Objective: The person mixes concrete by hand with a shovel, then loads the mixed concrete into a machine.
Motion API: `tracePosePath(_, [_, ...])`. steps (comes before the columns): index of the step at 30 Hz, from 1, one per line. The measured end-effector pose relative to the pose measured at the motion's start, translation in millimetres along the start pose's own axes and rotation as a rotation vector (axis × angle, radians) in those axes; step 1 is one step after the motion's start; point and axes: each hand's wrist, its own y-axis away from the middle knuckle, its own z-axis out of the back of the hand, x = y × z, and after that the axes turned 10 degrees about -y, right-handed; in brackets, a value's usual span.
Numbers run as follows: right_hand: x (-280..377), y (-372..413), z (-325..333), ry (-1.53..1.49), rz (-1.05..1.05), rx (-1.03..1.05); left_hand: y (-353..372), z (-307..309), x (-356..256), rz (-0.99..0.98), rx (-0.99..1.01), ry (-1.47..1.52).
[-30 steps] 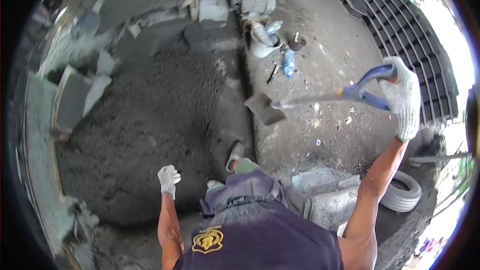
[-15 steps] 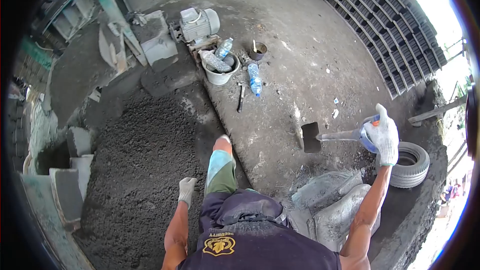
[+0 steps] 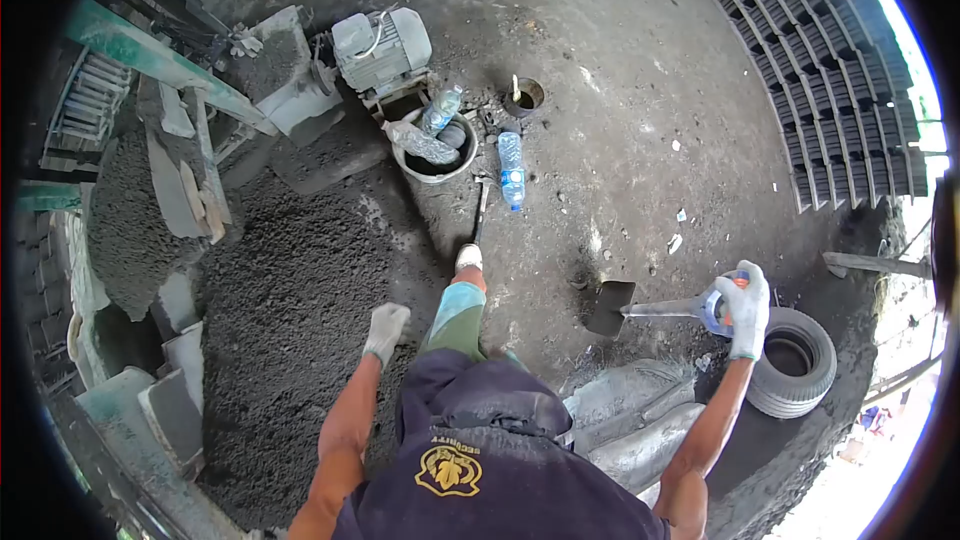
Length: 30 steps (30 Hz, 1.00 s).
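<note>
My right hand point(image 3: 745, 310), in a pale work glove, is wrapped round the grip of a shovel point(image 3: 660, 309). The shaft runs leftward from the hand, and the dark flat blade point(image 3: 609, 309) is at the concrete floor. My left hand point(image 3: 386, 330), gloved too, is loosely curled over the heap of dark, damp mix point(image 3: 290, 340). Nothing shows in its fingers, and it appears apart from the heap.
Ahead are a motor point(image 3: 385, 50), a bucket point(image 3: 432, 168) holding bottles, a water bottle point(image 3: 511, 172), a hammer point(image 3: 482, 205) and a small pot point(image 3: 523, 97). Sacks point(image 3: 620, 400) and a tire point(image 3: 793, 363) lie right. Racks point(image 3: 810, 60) stand far right; a green beam point(image 3: 165, 60) crosses the left.
The shovel and my right hand have shifted slightly left and lower in view. My left hand has risen slightly. My foot has moved forward towards the hammer, and the view has turned.
</note>
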Motion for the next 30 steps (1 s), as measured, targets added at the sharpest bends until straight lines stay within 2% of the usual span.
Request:
tracePosePath(3, [13, -15, -7, -0.013, 0.005, -0.017, -4, 18, -81, 0.017, -0.027, 0.055])
tracePosePath(5, [32, -19, 1, -0.147, -0.181, 0.057, -12, 27, -116, -0.004, -0.043, 0.055])
tracePosePath(8, [-9, -38, -2, -0.189, -0.123, -0.023, -21, 29, -169, -0.040, -0.055, 0.070])
tracePosePath(11, [-28, -56, 3, -0.265, -0.182, -0.025, -33, 16, -203, -0.067, -0.045, 0.036])
tracePosePath(12, [-12, -58, 10, -0.311, -0.244, -0.016, -33, 9, -215, -0.064, -0.035, 0.048])
tracePosePath(15, [-34, -92, 18, -0.406, -0.250, -0.104, -35, -15, -247, -0.059, -0.001, 0.052])
tracePosePath(17, [-18, -112, 30, -0.550, -0.339, -0.199, -49, -33, -258, -0.042, 0.023, 0.121])
tracePosePath(20, [-51, -177, 40, -0.662, -0.326, -0.248, -73, -69, -302, 0.022, 0.032, 0.222])
tracePosePath(24, [-84, -278, 44, -0.848, -0.382, -0.227, -128, -130, -386, -0.107, 0.000, 0.303])
tracePosePath(27, [-113, -376, 18, -0.881, -0.420, -0.379, -170, -188, -471, -0.211, -0.015, 0.267])
tracePosePath(28, [-106, -401, 4, -0.918, -0.431, -0.338, -169, -203, -511, -0.327, -0.114, 0.054])
tracePosePath(29, [-107, -401, 6, -0.922, -0.473, -0.295, -206, -219, -513, -0.405, -0.105, -0.138])
tracePosePath(30, [-102, -421, 14, -0.931, -0.483, -0.255, -191, -237, -536, -0.293, -0.040, -0.044])
